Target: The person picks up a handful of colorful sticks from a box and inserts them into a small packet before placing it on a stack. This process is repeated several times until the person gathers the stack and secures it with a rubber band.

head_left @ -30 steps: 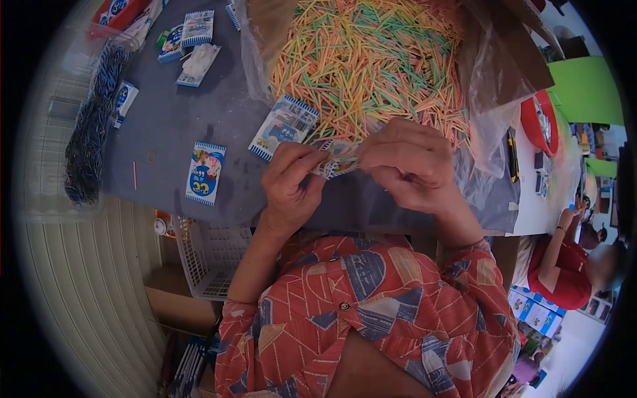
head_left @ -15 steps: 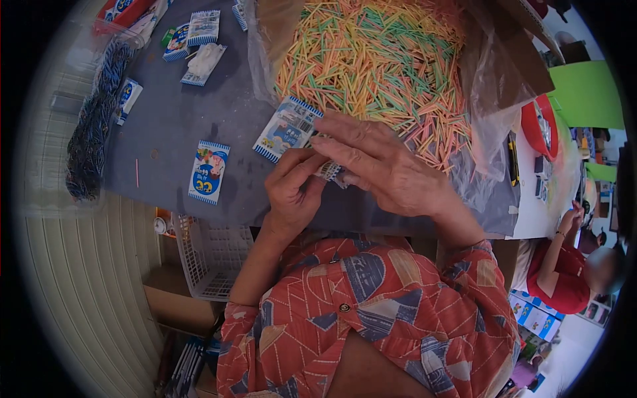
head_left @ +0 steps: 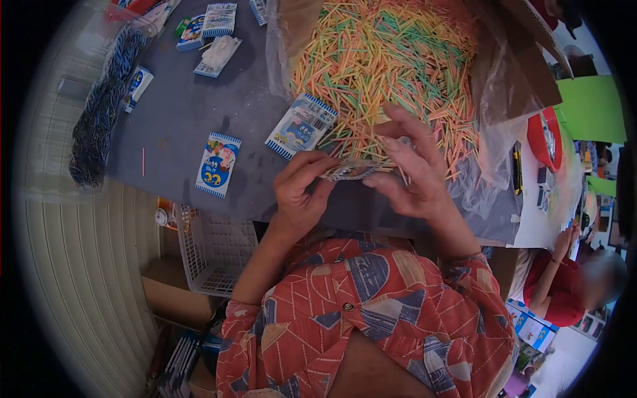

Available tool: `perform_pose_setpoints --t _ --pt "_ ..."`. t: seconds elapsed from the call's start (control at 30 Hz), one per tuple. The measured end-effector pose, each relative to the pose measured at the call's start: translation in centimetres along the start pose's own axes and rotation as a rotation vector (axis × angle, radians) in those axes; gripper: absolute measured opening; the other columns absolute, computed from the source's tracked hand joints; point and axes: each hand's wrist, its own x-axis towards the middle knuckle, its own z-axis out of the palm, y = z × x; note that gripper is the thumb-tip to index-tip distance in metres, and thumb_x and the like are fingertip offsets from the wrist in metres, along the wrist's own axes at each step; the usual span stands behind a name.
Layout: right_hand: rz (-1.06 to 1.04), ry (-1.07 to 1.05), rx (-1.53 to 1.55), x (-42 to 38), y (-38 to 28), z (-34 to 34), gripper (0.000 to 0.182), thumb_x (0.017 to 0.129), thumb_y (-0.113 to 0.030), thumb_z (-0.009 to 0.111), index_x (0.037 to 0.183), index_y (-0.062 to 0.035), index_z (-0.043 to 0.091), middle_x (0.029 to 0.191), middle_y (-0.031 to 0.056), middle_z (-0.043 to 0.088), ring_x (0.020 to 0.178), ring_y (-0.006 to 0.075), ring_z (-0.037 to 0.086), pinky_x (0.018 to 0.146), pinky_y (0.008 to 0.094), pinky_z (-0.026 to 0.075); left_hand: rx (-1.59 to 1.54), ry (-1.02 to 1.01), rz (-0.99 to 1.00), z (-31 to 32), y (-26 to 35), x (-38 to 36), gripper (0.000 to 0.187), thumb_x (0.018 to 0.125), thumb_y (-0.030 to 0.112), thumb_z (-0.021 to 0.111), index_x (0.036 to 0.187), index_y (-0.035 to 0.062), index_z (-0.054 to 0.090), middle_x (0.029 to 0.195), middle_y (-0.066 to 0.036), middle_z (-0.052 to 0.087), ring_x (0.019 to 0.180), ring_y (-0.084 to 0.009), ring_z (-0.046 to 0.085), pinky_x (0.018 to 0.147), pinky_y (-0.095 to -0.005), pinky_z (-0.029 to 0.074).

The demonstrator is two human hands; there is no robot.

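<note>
A packet (head_left: 218,164) lies on the table (head_left: 179,119), left of another (head_left: 302,126) apparently touching the sticks (head_left: 385,60).

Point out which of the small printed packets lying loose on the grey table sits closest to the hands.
The blue-edged packet at the edge of the coloured stick pile, just above the left hand; the others lie farther left.

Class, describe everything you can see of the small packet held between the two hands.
The packet is a small flat sachet, apparently glossy printed paper or film, with blue-and-white striped edging like the loose packets on the grey table. It is seen nearly edge-on, lying roughly level, so its print cannot be read. The left hand pinches its left end between thumb and fingers; the right hand grips its right end. It is held above the table's near edge, just before the pile of coloured sticks.
</note>
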Motion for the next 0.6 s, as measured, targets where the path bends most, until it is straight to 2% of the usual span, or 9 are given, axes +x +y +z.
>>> perform_pose_setpoints --t 0.07,0.13,0.23,0.3,0.37,0.43,0.5,0.53,0.6 --pt "-0.103 -0.027 -0.038 1.2 -0.7 -0.7 0.054 0.074 -0.011 0.079 0.127 -0.0164 0.064 0.14 0.019 0.052 0.102 0.0312 0.066 0.089 0.0455 0.05 0.009 0.019 0.023 0.1 0.2 0.1 0.032 0.071 -0.011 0.071 0.102 -0.0024 0.069 0.096 -0.013 0.067 0.087 -0.0263 0.065 0.075 -0.0332 0.053" --pt "-0.144 -0.446 -0.362 1.7 -1.1 -0.7 0.053 0.075 -0.013 0.079 0.126 -0.0174 0.065 0.14 0.0206 0.051 0.099 0.0287 0.067 0.086 0.0443 0.051 0.038 0.042 0.049 -0.4 0.7 -0.1 0.031 0.071 -0.011 0.072 0.1 -0.0022 0.069 0.095 -0.013 0.067 0.086 -0.0269 0.065 0.074 -0.0341 0.052" --pt "-0.045 -0.294 -0.208 0.6 -0.4 0.6 0.049 0.075 -0.012 0.078 0.123 -0.0151 0.066 0.138 0.0192 0.053 0.098 0.0286 0.067 0.082 0.043 0.051 0.107 0.031 0.099 -1.9 1.5 -0.1 0.027 0.072 -0.008 0.074 0.097 -0.0022 0.068 0.09 -0.013 0.066 0.081 -0.0283 0.063 0.072 -0.0348 0.051" --pt "0.007 -0.242 -0.163 0.6 -0.9 0.6 0.048 0.075 -0.011 0.078 0.121 -0.0138 0.066 0.135 0.019 0.055 0.098 0.0294 0.067 0.082 0.0439 0.051 0.279 0.038 -0.057 -5.3 2.8 -0.5 0.024 0.072 -0.005 0.074 0.095 -0.0024 0.067 0.086 -0.013 0.064 0.077 -0.0293 0.061 0.069 -0.035 0.05" --pt "0.075 -0.158 -0.168 0.4 -0.9 0.0 0.046 0.075 -0.011 0.078 0.12 -0.0125 0.066 0.131 0.0187 0.058 0.099 0.0301 0.067 0.082 0.0449 0.051 0.326 0.092 -0.275 -9.3 2.4 -0.5 0.023 0.073 -0.002 0.075 0.095 -0.0016 0.067 0.089 -0.015 0.063 0.082 -0.032 0.059 0.071 -0.0378 0.048" --pt "0.059 -0.302 -0.229 -0.3 0.2 -0.6 0.041 0.076 -0.011 0.076 0.116 -0.0094 0.066 0.124 0.0188 0.06 0.097 0.032 0.067 0.082 0.045 0.051 0.779 0.08 -0.273 -13.1 0.6 -0.7 0.025 0.073 0.0 0.075 0.096 -0.0007 0.067 0.093 -0.015 0.061 0.091 -0.0326 0.057 0.079 -0.0406 0.046" --pt "0.058 -0.349 -0.375 -1.1 1.0 -1.3 0.037 0.08 -0.009 0.075 0.116 -0.0072 0.065 0.129 0.0156 0.06 0.101 0.0298 0.065 0.083 0.0425 0.052 0.914 -0.1 -0.476 -15.8 -0.8 0.3 0.04 0.072 0.001 0.076 0.111 0.0015 0.064 0.097 -0.013 0.058 0.097 -0.0319 0.054 0.086 -0.0413 0.044" --pt "0.084 -0.368 -0.393 -1.4 1.4 -1.5 0.034 0.08 -0.009 0.074 0.113 -0.0069 0.067 0.126 0.0158 0.061 0.101 0.0304 0.065 0.084 0.043 0.051 0.897 -0.12 -0.442 -15.5 -0.6 0.7 0.04 0.072 0.001 0.076 0.111 0.0015 0.064 0.097 -0.013 0.058 0.097 -0.0319 0.054 0.086 -0.0413 0.044" --pt "0.119 -0.381 -0.415 -1.6 2.3 -2.5 0.031 0.08 -0.009 0.074 0.11 -0.0066 0.068 0.123 0.016 0.062 0.101 0.0309 0.065 0.086 0.0435 0.051 0.874 0.079 -0.503 -15.6 0.4 0.7 0.058 0.072 0.002 0.076 0.127 0.0041 0.055 0.099 -0.013 0.056 0.097 -0.0311 0.054 0.088 -0.0409 0.044"
